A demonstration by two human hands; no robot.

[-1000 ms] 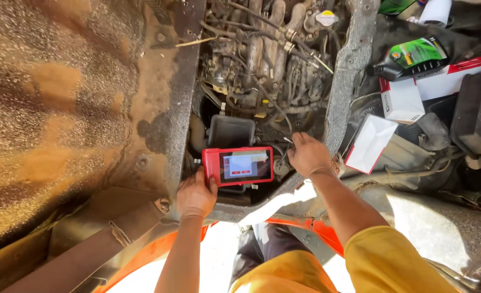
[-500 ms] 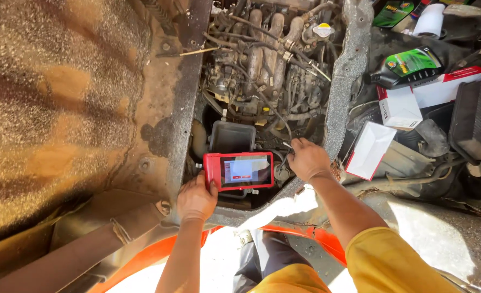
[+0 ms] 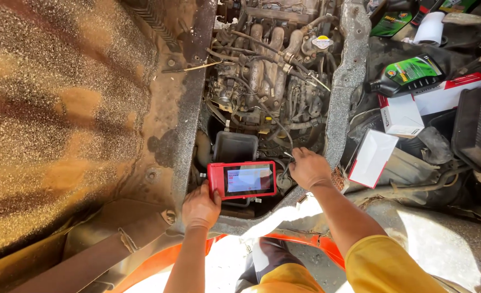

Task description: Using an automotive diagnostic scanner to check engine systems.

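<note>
The left hand (image 3: 201,206) grips a red tablet (image 3: 242,179) just below the engine (image 3: 273,81), while the right hand (image 3: 308,168) pinches a wire (image 3: 288,154) beside the tablet.

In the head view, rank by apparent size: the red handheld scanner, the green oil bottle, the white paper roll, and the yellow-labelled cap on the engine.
1. Red handheld scanner, held by the left hand
2. Green oil bottle, nearly as big; it lies farther off, so this is unsure
3. White paper roll
4. Yellow-labelled cap

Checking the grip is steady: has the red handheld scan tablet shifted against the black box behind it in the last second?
No. The red handheld scan tablet sits just below the black box, as before.
</note>
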